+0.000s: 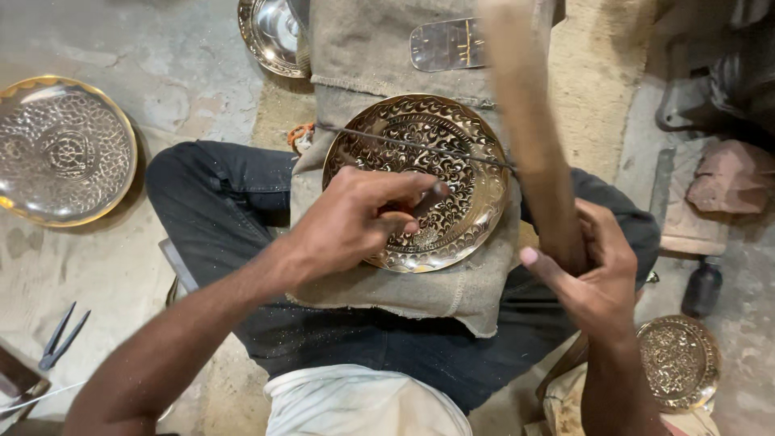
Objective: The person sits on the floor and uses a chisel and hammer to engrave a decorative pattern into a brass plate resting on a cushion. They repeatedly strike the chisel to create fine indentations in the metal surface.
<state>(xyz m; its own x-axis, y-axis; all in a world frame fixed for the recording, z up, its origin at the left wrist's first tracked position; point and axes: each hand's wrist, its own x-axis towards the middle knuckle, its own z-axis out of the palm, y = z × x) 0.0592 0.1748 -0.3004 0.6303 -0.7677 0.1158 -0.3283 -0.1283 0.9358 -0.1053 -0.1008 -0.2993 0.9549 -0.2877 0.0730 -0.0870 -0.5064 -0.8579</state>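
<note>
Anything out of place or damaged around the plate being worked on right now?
Nothing looks damaged. The engraved plate lies flat on burlap cloth over the lap, a thin cord stretched across it. The left hand holds a small tool on it; the right hand grips a wooden stick.

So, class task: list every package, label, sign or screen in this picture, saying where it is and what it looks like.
None can be seen: no package, label, sign or screen.
Nearest thing: a dark bottle, upright on the floor at the right, with no label that can be made out.
</note>
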